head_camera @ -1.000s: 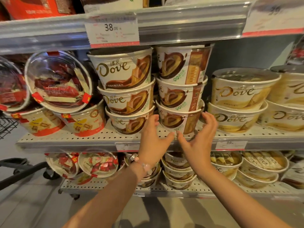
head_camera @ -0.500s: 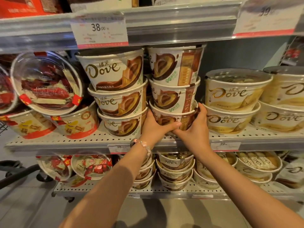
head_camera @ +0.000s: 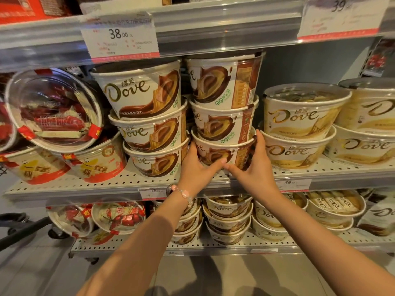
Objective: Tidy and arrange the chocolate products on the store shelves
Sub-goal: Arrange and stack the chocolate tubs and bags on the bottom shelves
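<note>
Two stacks of brown-and-white Dove chocolate tubs stand on the middle shelf. The right stack is turned so its logos face partly sideways. Its bottom tub is gripped from both sides: my left hand wraps its left side, and my right hand wraps its right side. Both thumbs meet under the tub's front. Above it sit two more tubs. The left stack shows its Dove logos to the front.
Gold Dove tubs stack just right of my right hand. Red-trimmed tubs and a tilted clear-lidded tub are at left. The lower shelf holds more Dove tubs. A price label hangs from the shelf above.
Both hands rose from the shelf edge and closed around the bottom tub of the right brown stack. The view has moved closer to the shelf.
</note>
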A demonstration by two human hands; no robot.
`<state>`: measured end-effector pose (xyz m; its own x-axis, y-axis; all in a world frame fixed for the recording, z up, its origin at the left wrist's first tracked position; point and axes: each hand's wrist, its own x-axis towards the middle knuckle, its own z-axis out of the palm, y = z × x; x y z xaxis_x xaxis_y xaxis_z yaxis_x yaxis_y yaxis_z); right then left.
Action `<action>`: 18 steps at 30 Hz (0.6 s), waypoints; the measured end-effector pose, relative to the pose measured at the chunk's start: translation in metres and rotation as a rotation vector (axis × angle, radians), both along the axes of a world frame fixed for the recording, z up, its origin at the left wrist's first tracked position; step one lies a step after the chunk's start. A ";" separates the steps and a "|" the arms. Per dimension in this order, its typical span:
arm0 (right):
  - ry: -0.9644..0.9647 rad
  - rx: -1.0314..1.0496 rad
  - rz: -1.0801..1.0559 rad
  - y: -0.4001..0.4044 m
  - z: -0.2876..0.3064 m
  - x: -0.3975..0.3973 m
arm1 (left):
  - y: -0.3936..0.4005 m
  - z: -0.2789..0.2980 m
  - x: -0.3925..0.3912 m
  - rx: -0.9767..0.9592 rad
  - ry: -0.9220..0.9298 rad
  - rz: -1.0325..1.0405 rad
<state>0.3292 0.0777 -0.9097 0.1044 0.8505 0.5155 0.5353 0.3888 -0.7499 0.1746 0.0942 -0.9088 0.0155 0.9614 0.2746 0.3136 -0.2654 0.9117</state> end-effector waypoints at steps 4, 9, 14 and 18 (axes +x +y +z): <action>-0.001 -0.014 0.006 -0.002 -0.001 0.002 | -0.002 0.000 0.002 0.030 0.020 0.027; 0.106 0.000 -0.055 -0.010 -0.010 -0.001 | -0.005 -0.002 0.008 0.019 0.008 0.092; 0.030 0.030 -0.073 -0.007 -0.009 -0.009 | -0.009 -0.005 0.020 0.055 0.013 0.156; 0.009 0.021 -0.159 -0.006 -0.010 -0.017 | -0.008 -0.006 0.020 0.056 -0.001 0.158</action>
<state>0.3121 0.0719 -0.9194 0.2414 0.8119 0.5316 0.5842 0.3158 -0.7476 0.1943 0.0863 -0.9144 -0.1347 0.9352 0.3274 0.3546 -0.2630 0.8973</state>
